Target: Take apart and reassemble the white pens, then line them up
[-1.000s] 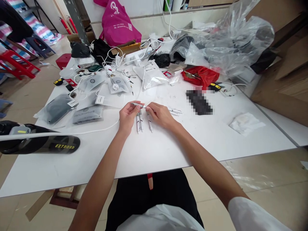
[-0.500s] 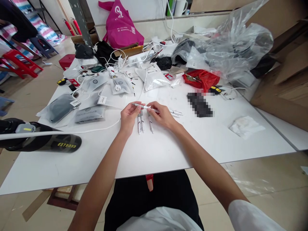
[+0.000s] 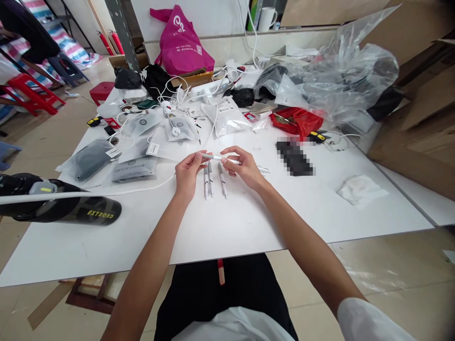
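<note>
Black bottle, magenta bag, white mug, red stool

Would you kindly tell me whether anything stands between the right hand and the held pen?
Nothing visible does: the right hand is at the pen, whose grey end the left hand holds.

The left arm extends forward and inward from the lower left, bare along its visible length, with the left wrist nearly straight. The left hand is raised with its fingers curled and the thumb brought toward the index finger in a pinch. The right arm extends inward from the lower right at a shallower slope, bare below a white sleeve. The right hand points toward the left one, back uppermost; its index finger arches, tip apart from the thumb. The hands are near each other, not touching.
</note>
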The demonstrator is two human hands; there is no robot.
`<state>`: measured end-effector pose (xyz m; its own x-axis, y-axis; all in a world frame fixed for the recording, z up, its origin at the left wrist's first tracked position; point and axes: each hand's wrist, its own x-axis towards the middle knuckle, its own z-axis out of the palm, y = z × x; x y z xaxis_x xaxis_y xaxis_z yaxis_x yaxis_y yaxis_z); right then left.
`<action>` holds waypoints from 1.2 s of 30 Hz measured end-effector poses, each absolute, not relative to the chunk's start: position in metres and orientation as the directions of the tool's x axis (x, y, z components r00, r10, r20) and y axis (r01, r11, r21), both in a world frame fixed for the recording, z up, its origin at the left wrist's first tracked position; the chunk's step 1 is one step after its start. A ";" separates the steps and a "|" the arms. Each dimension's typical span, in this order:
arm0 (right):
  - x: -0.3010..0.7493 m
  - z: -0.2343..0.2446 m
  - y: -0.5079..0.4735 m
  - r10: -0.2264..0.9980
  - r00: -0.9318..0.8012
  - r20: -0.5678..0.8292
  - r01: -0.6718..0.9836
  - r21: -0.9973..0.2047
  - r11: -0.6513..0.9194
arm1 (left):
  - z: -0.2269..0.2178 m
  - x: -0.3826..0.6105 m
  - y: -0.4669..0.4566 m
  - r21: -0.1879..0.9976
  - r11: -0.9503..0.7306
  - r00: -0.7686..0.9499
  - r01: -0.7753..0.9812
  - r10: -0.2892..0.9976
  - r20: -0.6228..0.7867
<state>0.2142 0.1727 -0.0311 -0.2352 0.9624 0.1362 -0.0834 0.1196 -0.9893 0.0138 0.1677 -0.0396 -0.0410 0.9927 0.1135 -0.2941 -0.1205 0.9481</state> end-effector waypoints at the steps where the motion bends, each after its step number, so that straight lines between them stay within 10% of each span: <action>1: 0.214 -0.031 0.174 0.967 -0.216 0.132 -0.176 -0.980 0.094 | -0.040 0.014 0.167 0.946 -0.121 -0.040 -0.300 0.993 0.115; 10: 0.221 -0.031 0.192 0.997 0.067 0.045 -0.436 -0.897 0.070 | -0.041 0.024 0.159 0.971 -0.169 0.117 -0.170 0.975 0.190; 23: 0.288 -0.046 0.205 0.987 0.163 -0.003 -0.804 -0.580 0.131 | -0.042 0.017 0.166 0.978 -0.131 -0.105 -0.160 0.988 0.115; 36: 0.284 -0.039 0.200 0.978 0.196 0.071 -0.672 -0.717 0.186 | -0.047 0.020 0.166 0.973 -0.229 -0.050 -0.018 0.972 0.228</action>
